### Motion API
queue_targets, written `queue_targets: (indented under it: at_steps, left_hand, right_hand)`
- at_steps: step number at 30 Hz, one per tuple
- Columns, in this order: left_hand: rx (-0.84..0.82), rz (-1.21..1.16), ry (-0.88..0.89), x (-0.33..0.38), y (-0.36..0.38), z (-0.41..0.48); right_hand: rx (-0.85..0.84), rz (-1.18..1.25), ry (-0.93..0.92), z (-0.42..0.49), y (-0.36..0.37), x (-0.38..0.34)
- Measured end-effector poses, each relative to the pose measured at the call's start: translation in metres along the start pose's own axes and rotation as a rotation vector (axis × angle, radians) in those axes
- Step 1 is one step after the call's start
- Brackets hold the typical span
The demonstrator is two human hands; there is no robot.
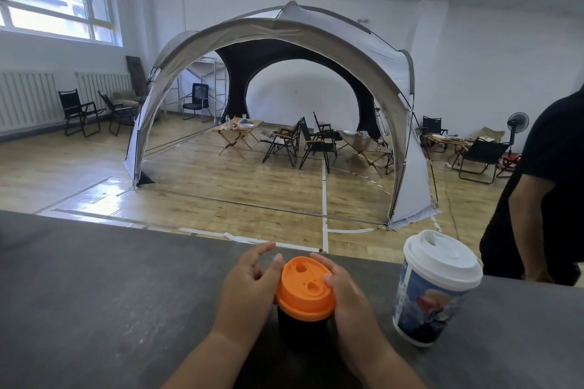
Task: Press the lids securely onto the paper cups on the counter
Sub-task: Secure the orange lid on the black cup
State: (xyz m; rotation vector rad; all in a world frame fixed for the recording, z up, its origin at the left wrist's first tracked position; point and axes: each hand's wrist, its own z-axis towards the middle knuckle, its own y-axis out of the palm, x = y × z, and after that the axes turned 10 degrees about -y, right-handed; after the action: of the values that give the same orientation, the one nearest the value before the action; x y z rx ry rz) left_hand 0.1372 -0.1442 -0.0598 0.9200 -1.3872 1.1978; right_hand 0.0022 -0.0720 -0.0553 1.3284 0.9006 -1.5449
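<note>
Head view: grey counter (110, 309), tent (407, 73) behind (wood floor (221, 189)); right hand (346, 294) grips orange lid (303, 287), left hand (249, 284) slack beside.

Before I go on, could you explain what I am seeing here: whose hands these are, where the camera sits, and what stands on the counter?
There is no machine here: a person works with two bare hands, and the picture comes from a camera worn on that person's head, looking forward and down. On the counter stand two cups. The near one is a black cup with an orange lid; the left hand rests against the lid's side with loose fingers, while the right hand curls round its other side, thumb on top. To the right stands a printed cup with a white lid already on, untouched. Behind are a tent and another person at the right edge.
</note>
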Motion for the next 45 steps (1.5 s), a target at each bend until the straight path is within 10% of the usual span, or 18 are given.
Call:
queue_targets:
  at_steps: [18,28,45]
  left_hand:
    - [-0.296,-0.245,-0.225,0.002,0.001,0.01]
    - [-0.196,-0.224,-0.059,-0.002,0.011,-0.002]
    - [-0.179,-0.251,-0.126,-0.002,0.008,0.001]
  right_hand:
    - [-0.136,0.011,0.013,0.002,-0.006,-0.004]
    - [0.084,-0.23,-0.158,0.0,-0.003,-0.002]
    - [-0.003,-0.369,-0.175,0.001,-0.007,0.004]
